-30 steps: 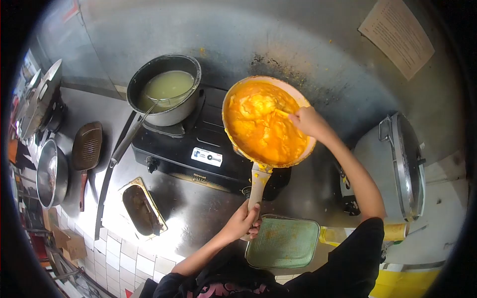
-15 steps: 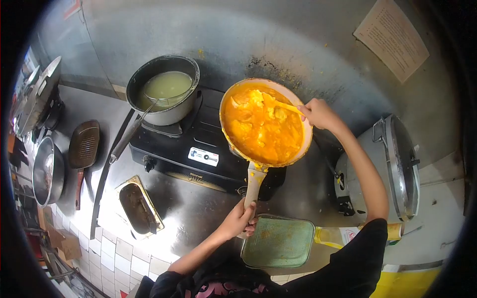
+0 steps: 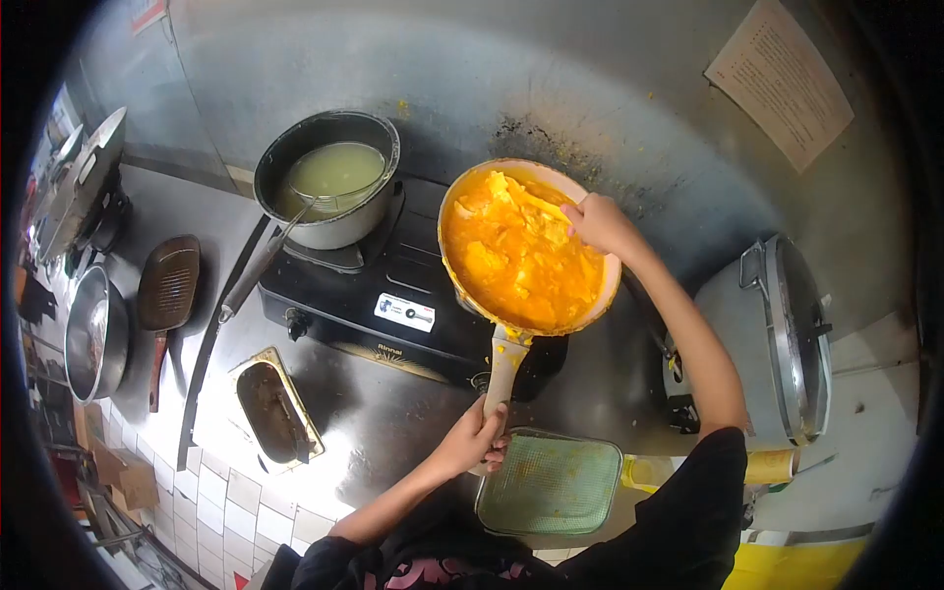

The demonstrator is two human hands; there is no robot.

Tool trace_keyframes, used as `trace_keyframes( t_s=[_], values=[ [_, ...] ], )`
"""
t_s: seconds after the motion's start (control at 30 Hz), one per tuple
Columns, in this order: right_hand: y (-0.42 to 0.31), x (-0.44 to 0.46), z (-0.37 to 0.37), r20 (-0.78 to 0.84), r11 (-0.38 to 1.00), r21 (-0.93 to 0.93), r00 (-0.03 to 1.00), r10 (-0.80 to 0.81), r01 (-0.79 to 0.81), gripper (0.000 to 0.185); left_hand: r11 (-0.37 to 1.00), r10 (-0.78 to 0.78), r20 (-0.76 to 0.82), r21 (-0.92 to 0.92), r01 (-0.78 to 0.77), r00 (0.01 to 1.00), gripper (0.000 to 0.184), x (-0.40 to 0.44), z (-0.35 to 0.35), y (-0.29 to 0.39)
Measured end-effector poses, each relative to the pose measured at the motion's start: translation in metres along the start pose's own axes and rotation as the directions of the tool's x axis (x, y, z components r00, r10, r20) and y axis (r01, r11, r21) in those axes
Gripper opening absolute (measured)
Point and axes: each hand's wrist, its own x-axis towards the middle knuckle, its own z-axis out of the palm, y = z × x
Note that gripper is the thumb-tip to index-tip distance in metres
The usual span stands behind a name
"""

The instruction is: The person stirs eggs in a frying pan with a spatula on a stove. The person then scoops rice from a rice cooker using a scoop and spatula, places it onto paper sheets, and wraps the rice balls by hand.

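Note:
My left hand (image 3: 472,442) is wrapped round the pale handle of a frying pan (image 3: 508,359), whose far part sits over the right side of a black gas stove (image 3: 364,315). Orange-yellow egg (image 3: 511,261), partly liquid with thicker yellow lumps, fills the pan. Over the pan's upper right, my right hand (image 3: 602,226) grips a yellow spatula (image 3: 539,202); its tip is down in the egg. Egg smears mark the pan's rim and the base of its handle.
A dark pot (image 3: 334,231) of pale green liquid, with a strainer (image 3: 261,270) in it, stands on the left burner. Nearby are a rectangular tin (image 3: 261,364), a grill pan (image 3: 167,285), a metal bowl (image 3: 96,334), a green basket tray (image 3: 546,482) and a large lidded cooker (image 3: 737,324).
My right hand has shifted left and slightly down with the spatula, and the egg lumps have been pushed about. My left hand keeps its hold on the pan handle.

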Motion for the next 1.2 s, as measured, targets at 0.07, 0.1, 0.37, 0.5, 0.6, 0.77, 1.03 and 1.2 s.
trace_keyframes(
  t_s=[0.07, 0.1, 0.37, 0.5, 0.6, 0.77, 1.03, 1.2],
  values=[
    [0.012, -0.001, -0.005, 0.017, 0.995, 0.088, 0.999, 0.052, -0.053, 0.038, 1.000, 0.003, 0.008, -0.015, -0.002, 1.000, 0.022, 0.002, 0.000, 0.002],
    [0.011, -0.006, -0.014, 0.018, 0.995, 0.088, 0.999, 0.047, -0.049, 0.038, 1.000, -0.001, 0.011, -0.026, 0.002, 1.000, 0.022, 0.002, 0.001, 0.001],
    [-0.007, -0.075, -0.070, 0.070, 0.983, -0.177, 0.997, -0.043, 0.055, 0.025, 0.999, -0.013, 0.027, -0.050, 0.014, 1.000, 0.023, 0.001, 0.001, 0.002],
    [0.005, -0.077, -0.015, 0.013, 0.971, -0.196, 0.990, -0.137, 0.137, 0.030, 1.000, -0.019, -0.002, -0.025, 0.019, 1.000, 0.022, 0.001, 0.002, 0.001],
    [0.012, -0.071, 0.011, -0.108, 0.988, 0.035, 0.983, -0.146, 0.151, 0.032, 0.999, -0.032, -0.001, -0.023, 0.031, 1.000, 0.023, 0.002, 0.000, 0.000],
    [0.022, -0.073, 0.023, -0.141, 0.963, 0.238, 0.986, -0.092, 0.124, 0.034, 0.999, -0.031, 0.014, -0.012, 0.031, 0.999, 0.023, 0.002, -0.002, 0.001],
    [0.018, -0.073, 0.032, -0.233, 0.957, 0.232, 0.965, -0.118, 0.173, 0.034, 0.999, -0.051, -0.006, 0.007, 0.051, 0.999, 0.019, 0.002, -0.001, 0.005],
    [0.010, -0.074, 0.029, -0.279, 0.951, 0.231, 0.950, -0.137, 0.205, 0.033, 0.997, -0.065, 0.014, -0.033, 0.065, 0.998, 0.017, 0.001, -0.001, 0.006]
  ],
)
